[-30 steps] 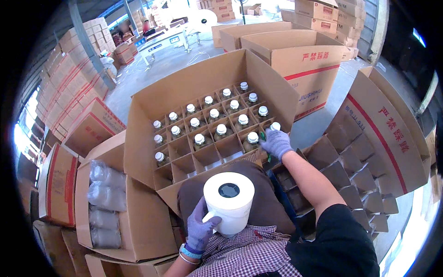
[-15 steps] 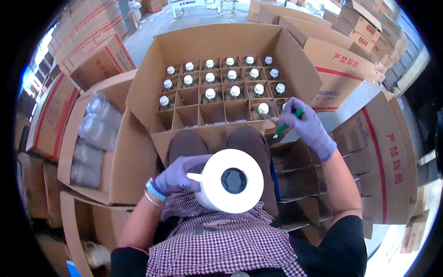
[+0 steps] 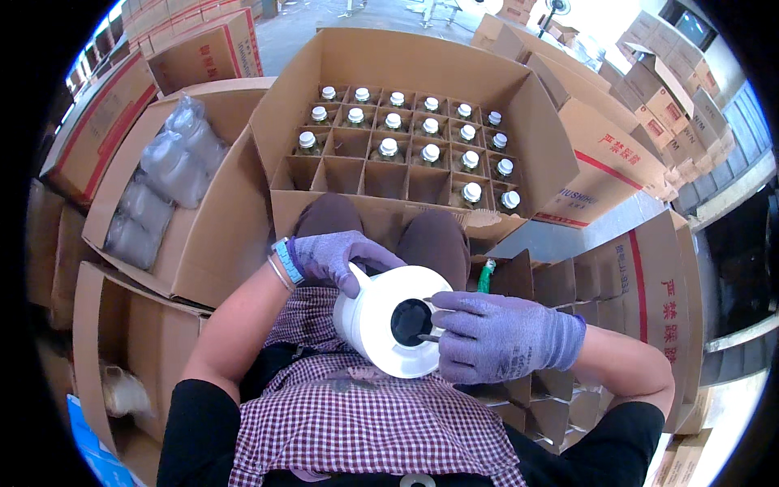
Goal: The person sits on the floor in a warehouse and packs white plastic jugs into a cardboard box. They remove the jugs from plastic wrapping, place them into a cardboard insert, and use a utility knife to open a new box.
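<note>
In the middle of the head view, a white handled jug is tilted over my lap. Its round top has a dark centre. My left hand, in a purple glove, is closed around the jug's handle at its upper left. My right hand, in a matching glove, is at the right side of the top, fingers bent close together. Two slim grey tips stick out from those fingers over the dark centre; what they belong to I cannot make out. Behind that hand, a green-handled tool stands among cardboard dividers.
A divided carton of white-capped bottles stands before my knees, several cells bare. On the left, another carton holds plastic-wrapped clear items. Low at left, a box contains a roll of twine. A carton with dividers leans at right.
My right hand has let go of the green-handled tool and moved from the bottle carton to the jug's top. The tool now stands among the dividers. My left hand keeps the jug's handle.
</note>
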A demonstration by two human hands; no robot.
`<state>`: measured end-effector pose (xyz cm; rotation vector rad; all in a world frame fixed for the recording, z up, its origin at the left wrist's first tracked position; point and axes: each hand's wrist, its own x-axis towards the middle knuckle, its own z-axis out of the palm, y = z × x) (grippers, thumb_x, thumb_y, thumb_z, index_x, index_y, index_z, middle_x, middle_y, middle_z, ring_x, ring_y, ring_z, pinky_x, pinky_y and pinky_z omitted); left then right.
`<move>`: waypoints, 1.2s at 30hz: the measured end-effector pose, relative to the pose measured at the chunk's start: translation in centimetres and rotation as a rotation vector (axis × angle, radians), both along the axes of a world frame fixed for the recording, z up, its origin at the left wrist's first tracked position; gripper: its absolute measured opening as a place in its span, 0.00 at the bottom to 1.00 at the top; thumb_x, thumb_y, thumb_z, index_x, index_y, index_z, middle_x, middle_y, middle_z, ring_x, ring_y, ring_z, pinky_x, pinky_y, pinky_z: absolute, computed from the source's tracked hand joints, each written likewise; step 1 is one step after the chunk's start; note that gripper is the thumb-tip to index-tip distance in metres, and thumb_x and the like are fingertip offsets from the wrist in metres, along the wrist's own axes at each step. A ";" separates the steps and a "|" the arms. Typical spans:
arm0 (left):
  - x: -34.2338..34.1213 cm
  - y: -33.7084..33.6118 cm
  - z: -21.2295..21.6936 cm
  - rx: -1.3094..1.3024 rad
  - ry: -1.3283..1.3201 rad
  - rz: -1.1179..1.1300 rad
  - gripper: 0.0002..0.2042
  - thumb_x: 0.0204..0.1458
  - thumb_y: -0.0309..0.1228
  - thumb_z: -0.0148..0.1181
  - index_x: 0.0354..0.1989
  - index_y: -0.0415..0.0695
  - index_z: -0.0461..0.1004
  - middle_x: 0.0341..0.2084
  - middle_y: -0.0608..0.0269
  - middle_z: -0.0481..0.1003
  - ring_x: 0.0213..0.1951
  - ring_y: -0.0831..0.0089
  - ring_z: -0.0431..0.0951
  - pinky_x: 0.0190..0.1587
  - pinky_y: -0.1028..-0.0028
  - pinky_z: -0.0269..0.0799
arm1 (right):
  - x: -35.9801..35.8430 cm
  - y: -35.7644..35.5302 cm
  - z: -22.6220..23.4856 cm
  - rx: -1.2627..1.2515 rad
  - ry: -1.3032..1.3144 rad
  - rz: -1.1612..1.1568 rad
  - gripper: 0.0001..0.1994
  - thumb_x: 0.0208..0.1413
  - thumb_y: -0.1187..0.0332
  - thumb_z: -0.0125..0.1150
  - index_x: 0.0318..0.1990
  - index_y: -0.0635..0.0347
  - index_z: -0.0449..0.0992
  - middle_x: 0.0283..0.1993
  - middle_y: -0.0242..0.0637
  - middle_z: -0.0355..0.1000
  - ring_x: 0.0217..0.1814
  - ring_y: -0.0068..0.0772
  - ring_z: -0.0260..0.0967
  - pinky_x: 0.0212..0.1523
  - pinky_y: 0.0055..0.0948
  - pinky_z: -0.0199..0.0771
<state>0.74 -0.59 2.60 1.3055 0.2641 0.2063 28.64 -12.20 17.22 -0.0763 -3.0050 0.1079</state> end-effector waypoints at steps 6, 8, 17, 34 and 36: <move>0.4 0.2 0.4 0.003 0.023 -0.039 0.48 0.31 0.44 0.83 0.64 0.36 0.70 0.57 0.52 0.76 0.58 0.61 0.75 0.67 0.64 0.64 | -1.2 0.2 0.2 -0.006 -0.031 0.066 0.15 0.40 0.72 0.75 0.38 0.51 0.80 0.43 0.33 0.72 0.53 0.39 0.73 0.61 0.38 0.77; 0.5 0.0 0.4 -0.025 0.028 -0.030 0.48 0.31 0.45 0.83 0.64 0.35 0.70 0.56 0.52 0.76 0.57 0.63 0.76 0.66 0.65 0.65 | -1.5 1.0 -0.3 0.006 -0.038 0.079 0.14 0.41 0.71 0.73 0.38 0.52 0.79 0.43 0.33 0.72 0.52 0.38 0.73 0.58 0.37 0.79; -0.4 -5.3 -0.2 0.000 0.046 0.501 0.46 0.35 0.43 0.81 0.66 0.36 0.67 0.57 0.56 0.75 0.59 0.65 0.74 0.64 0.65 0.66 | -0.6 1.5 -1.9 -0.029 -0.070 -0.437 0.12 0.50 0.70 0.65 0.43 0.53 0.75 0.40 0.38 0.72 0.42 0.39 0.76 0.43 0.37 0.80; -1.1 -6.7 -3.9 0.213 0.213 0.982 0.35 0.52 0.35 0.70 0.68 0.39 0.63 0.58 0.52 0.71 0.49 0.67 0.76 0.55 0.65 0.73 | 14.4 24.5 -19.6 -0.109 -0.005 -1.666 0.25 0.58 0.61 0.61 0.63 0.53 0.71 0.54 0.55 0.75 0.56 0.58 0.73 0.55 0.49 0.71; -6.0 -11.0 -0.4 0.455 0.333 1.141 0.38 0.51 0.37 0.72 0.69 0.41 0.61 0.61 0.51 0.68 0.48 0.62 0.78 0.55 0.63 0.75 | 15.9 24.4 -25.2 -0.079 0.188 -1.481 0.19 0.56 0.66 0.61 0.56 0.55 0.75 0.49 0.58 0.77 0.51 0.61 0.74 0.50 0.51 0.73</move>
